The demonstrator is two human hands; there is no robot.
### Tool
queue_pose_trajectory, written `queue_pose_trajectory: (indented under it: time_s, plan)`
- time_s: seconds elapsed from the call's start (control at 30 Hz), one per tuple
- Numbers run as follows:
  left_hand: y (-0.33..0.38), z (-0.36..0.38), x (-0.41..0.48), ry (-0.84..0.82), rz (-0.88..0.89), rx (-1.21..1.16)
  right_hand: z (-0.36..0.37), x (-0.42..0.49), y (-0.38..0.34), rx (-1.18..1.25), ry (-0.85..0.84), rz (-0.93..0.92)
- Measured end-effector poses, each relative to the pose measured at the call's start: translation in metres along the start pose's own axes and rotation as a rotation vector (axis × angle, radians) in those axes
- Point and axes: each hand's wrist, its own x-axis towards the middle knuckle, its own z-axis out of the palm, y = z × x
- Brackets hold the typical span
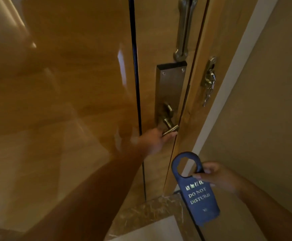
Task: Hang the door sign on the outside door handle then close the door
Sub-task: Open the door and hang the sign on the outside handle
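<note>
A person's left hand (pixel 156 140) is gripping the inside door handle (pixel 170 130), apparently closed around it; the right hand (pixel 218 177) is pinching a light, stiff door sign (pixel 196 190) just below its hanging hole.

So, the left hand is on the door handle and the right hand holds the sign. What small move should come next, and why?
Probably press the handle down with the left hand and pull the door open: it looks shut, and the sign in the right hand must go on the outside handle, which is not in view.

Dim, warm light — glare streaks on the glossy door (pixel 72 84), soft blur, wide-angle bending at edges.
</note>
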Motion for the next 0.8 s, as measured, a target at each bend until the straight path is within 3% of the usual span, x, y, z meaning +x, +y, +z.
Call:
queue_pose_trajectory:
  time_s: [0.07,0.2,0.33,0.5,0.7,0.8]
  plan:
    - [-0.008,0.023,-0.001,0.097,-0.01,-0.253,-0.007,-0.011,0.004,0.066,0.042,-0.005]
    - [-0.011,0.035,-0.004,0.204,-0.013,-0.336,-0.016,-0.031,-0.002,0.293,0.247,-0.032]
    - [0.004,0.025,-0.02,0.225,-0.032,-0.104,-0.026,-0.033,-0.022,0.449,0.34,-0.07]
    - [0.027,0.017,-0.048,0.263,-0.105,0.186,-0.045,-0.034,-0.028,0.467,0.332,-0.057]
    - [0.023,0.063,-0.112,0.307,-0.06,-0.037,-0.051,-0.037,-0.019,0.439,0.401,-0.008]
    - [0.019,0.083,-0.154,0.253,-0.025,-0.12,-0.047,-0.041,-0.016,0.488,0.444,0.034]
